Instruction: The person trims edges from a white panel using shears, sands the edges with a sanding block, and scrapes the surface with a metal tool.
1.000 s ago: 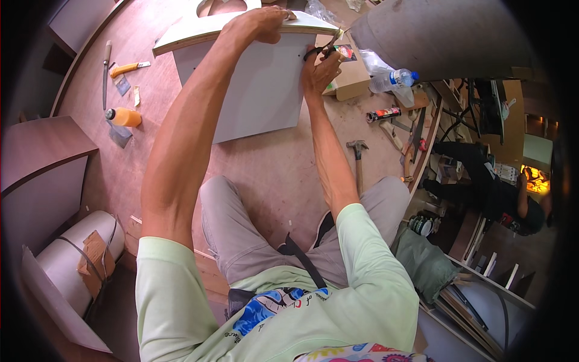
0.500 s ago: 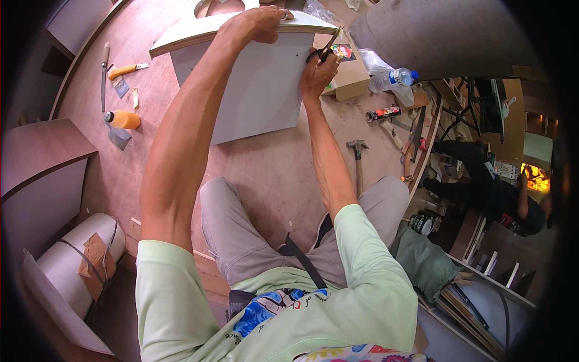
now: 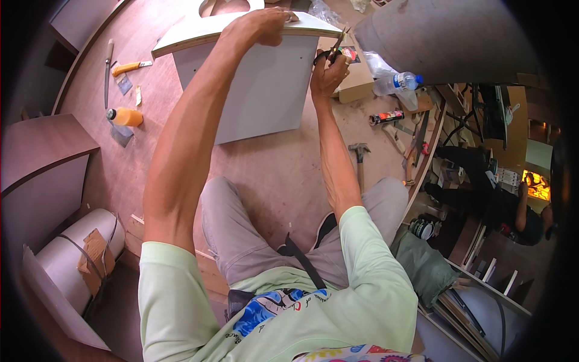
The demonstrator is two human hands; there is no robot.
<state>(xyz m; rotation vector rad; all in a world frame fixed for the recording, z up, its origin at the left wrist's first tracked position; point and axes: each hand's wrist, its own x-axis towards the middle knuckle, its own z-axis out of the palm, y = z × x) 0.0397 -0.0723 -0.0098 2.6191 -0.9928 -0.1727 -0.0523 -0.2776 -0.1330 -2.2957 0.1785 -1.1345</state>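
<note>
My left hand [image 3: 268,27] grips the top edge of a white board [image 3: 184,37] with a layered wood edge, fixed on a pale grey panel [image 3: 262,90]. My right hand [image 3: 329,75] holds scissors [image 3: 339,43] with dark handles, their blades pointing up beside the board's right end. Behind that hand lies an open cardboard box [image 3: 356,81]. To the left are a long thin tool [image 3: 107,78], a yellow utility knife [image 3: 125,67] and an orange drink bottle [image 3: 125,117]; a hammer [image 3: 360,154] lies near my right knee.
A water bottle [image 3: 395,83], tube [image 3: 386,117] and hand tools crowd the right. A large grey cylinder [image 3: 422,39] stands behind. Curved panels [image 3: 45,151] and a strapped roll [image 3: 78,259] are at left. Another person in dark clothes [image 3: 506,211] is down at the right.
My right hand and the scissors have moved slightly right, away from the grey panel's edge. My left hand and the board have shifted very little.
</note>
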